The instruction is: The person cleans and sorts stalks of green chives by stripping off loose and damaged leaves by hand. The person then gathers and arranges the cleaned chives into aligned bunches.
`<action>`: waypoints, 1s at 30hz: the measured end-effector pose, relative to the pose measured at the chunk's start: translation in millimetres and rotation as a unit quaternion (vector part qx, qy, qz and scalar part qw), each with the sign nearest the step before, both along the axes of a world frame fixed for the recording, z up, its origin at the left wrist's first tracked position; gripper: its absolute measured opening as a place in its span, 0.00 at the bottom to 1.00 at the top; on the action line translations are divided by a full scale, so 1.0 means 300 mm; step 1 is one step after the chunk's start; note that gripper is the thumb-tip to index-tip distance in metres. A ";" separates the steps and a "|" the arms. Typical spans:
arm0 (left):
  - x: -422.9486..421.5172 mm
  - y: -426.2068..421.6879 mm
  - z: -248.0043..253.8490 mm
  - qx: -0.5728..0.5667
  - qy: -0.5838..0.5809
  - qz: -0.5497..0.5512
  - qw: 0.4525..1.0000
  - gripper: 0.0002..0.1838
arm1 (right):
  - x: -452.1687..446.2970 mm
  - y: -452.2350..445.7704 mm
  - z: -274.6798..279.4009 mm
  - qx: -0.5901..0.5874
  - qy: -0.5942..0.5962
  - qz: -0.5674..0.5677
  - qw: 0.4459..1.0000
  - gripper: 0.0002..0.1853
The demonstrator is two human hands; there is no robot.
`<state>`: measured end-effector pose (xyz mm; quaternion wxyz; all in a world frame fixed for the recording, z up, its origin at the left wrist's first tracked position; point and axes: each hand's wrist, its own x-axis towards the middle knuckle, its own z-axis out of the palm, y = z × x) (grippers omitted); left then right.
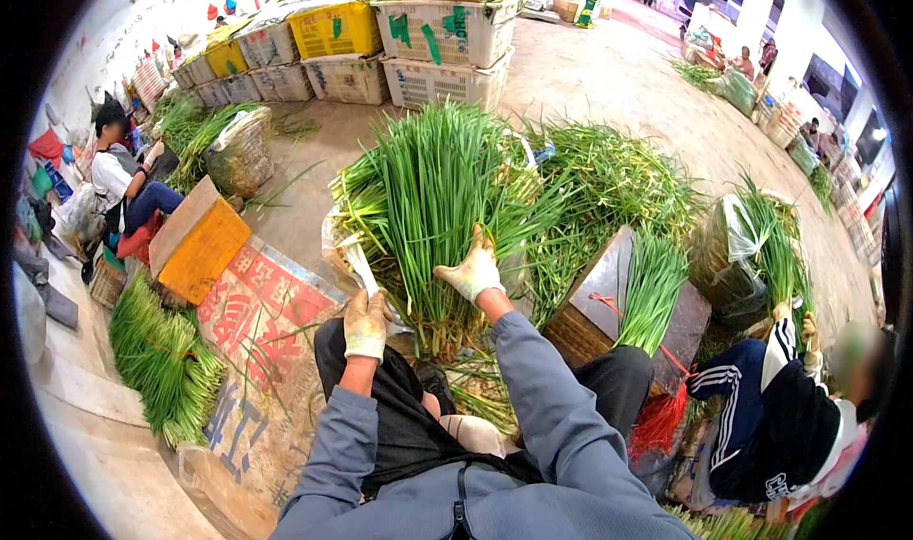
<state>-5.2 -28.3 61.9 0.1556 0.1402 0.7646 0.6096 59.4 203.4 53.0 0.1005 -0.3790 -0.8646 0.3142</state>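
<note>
A big heap of long green chives (433,193) stands in front of me in a basket lined with white plastic. My left hand (365,326), in a pale work glove, is closed at the near left rim, with its fingers curled on the white plastic liner (358,262). My right hand (474,269), gloved too, lies against the front right of the chives with thumb and fingers apart. More loose chives (609,183) are piled to the right of the basket. On a dark wooden block (594,302) by my right knee rests a neat chive bunch (654,288).
Red ties (658,421) hang off the block. To the left lie bundled chives (162,359) and an orange-sided wooden box (202,245). Stacked crates (442,83) stand behind. One person (789,407) works at right beside a plastic-lined basket (728,259), another (128,174) sits at left.
</note>
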 end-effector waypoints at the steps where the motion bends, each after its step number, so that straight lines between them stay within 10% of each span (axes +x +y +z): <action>1: -0.002 0.003 -0.020 0.038 0.008 -0.006 0.999 0.12 | 0.005 -0.002 -0.001 0.005 0.008 -0.002 1.000 0.71; 7: -0.004 0.078 -0.069 0.177 -0.006 -0.006 0.984 0.13 | 0.019 -0.030 -0.038 0.073 0.099 -0.042 0.992 0.76; 16: -0.013 0.048 -0.053 -0.006 -0.007 0.011 1.000 0.13 | 0.003 -0.007 -0.035 0.059 0.084 -0.062 0.993 0.77; 19: -0.034 0.024 -0.085 -0.113 0.094 0.010 0.989 0.21 | -0.007 0.006 -0.043 0.043 0.059 -0.050 0.996 0.78; 21: 0.050 0.047 0.111 -0.260 0.441 0.228 0.828 0.32 | -0.013 0.016 -0.035 0.008 0.023 -0.049 0.999 0.77; 25: -0.024 0.111 0.122 -0.051 0.271 0.036 0.960 0.39 | -0.024 0.013 -0.027 -0.019 0.038 -0.044 0.998 0.76; 30: -0.191 0.247 0.154 -0.204 0.386 0.054 0.898 0.36 | -0.033 0.018 -0.005 -0.053 0.052 -0.072 0.995 0.77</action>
